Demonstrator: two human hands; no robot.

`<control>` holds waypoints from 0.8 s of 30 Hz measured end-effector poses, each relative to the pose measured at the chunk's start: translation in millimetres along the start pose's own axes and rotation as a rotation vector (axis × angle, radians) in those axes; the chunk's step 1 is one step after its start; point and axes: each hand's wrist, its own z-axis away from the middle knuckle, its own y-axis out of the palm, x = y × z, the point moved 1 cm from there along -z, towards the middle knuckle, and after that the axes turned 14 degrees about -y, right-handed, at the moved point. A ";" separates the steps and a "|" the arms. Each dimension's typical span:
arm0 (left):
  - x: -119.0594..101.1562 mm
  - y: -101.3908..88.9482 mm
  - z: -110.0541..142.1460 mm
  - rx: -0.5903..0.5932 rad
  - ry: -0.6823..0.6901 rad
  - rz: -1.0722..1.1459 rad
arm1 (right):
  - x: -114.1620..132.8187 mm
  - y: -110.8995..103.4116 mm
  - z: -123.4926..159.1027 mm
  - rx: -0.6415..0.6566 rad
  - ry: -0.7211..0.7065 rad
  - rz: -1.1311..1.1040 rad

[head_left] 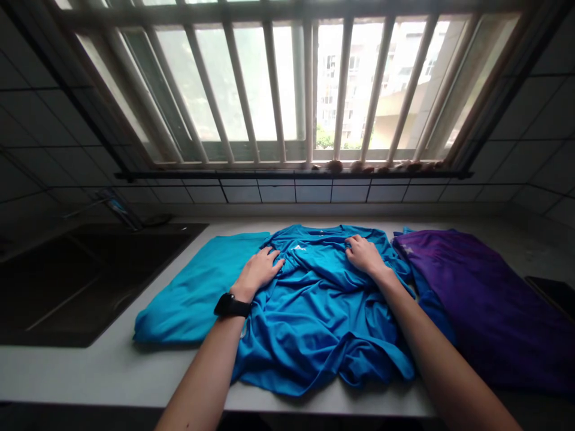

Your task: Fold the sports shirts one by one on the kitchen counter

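The left grip (257, 272) lay open and flat on the crumpled blue shirt (323, 317), mid-surface (81, 374); the right grip (366, 254) sat curled on its collar side, its hold unclear. A hard tug could have dragged the hem over the front edge or rucked the purple shirt (476, 305) alongside. The dark sink (90, 281) hid whatever it held.

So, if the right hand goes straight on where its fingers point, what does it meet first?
The right hand already rests on a crumpled bright blue T-shirt; it would probably meet that shirt's round collar first, though depth is unclear.
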 end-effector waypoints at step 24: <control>4.5 2.2 -2.6 -0.067 -0.015 0.008 | 78.0 -35.9 125.4 0.612 -0.719 -0.628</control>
